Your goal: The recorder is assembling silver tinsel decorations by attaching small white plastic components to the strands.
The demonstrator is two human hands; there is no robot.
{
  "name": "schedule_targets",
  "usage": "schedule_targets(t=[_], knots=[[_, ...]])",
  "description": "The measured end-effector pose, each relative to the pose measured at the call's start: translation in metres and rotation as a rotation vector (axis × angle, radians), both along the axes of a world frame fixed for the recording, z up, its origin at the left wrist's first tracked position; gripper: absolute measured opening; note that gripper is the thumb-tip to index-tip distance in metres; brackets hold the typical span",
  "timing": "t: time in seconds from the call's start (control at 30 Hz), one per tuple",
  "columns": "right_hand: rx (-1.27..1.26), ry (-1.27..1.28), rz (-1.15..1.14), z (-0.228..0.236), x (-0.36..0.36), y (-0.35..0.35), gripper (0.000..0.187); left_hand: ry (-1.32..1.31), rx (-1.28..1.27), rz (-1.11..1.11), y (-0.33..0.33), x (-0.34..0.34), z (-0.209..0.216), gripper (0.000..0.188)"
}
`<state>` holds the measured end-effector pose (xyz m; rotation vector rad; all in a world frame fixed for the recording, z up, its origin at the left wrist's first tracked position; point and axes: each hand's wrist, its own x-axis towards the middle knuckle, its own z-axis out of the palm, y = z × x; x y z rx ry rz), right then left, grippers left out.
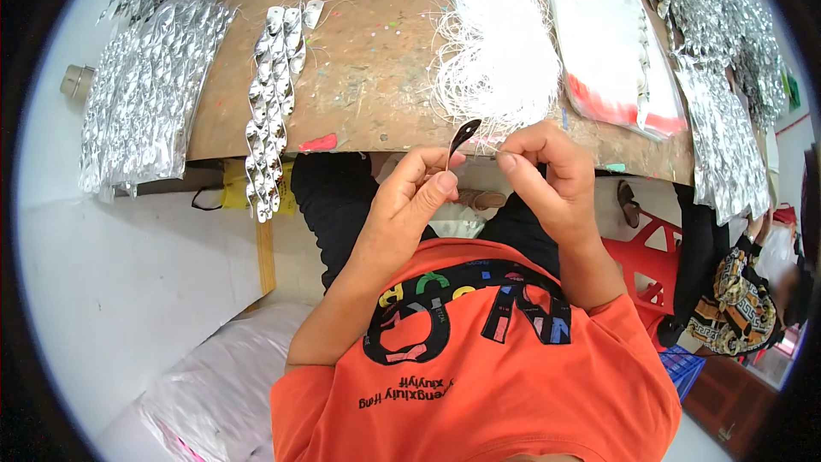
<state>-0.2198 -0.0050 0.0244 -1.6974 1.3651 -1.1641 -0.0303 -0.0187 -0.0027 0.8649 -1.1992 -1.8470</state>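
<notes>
My left hand [409,195] is closed, thumb against fingers, on a twisted shiny metallic strip [464,132]. The strip's dark, reflective upper end, which has a small hole, sticks up above the fingertips. To its right, my right hand [556,175] is curled with thumb and forefinger together, a short way from the strip. A thin white string may run to those fingertips, but what they pinch is too fine to make out. Just beyond both hands a heap of white strings [496,56] lies on the brown table [368,77], loose ends reaching toward its front edge.
Silver spiral strips [272,94] hang over the table edge at the left, beside bagged strips [150,85]. Clear plastic bags with a red band [603,43] lie right of the strings. More silver strips [727,128] are at far right. A red stool [646,261] and another person [740,304] are at right.
</notes>
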Motion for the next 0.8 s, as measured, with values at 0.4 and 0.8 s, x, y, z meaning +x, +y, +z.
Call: schedule_targets(t=[0.4, 0.8], knots=[[0.024, 0.0, -0.023, -0.0045, -0.0014, -0.0019, 0.001, -0.016, 0.039, 0.01, 0.0031, -0.0018, 0.0026, 0.038], [-0.033, 0.017, 0.034, -0.0031, 0.0006, -0.0065, 0.001, -0.051, -0.033, 0.025, 0.0037, -0.0035, -0.0016, 0.032]])
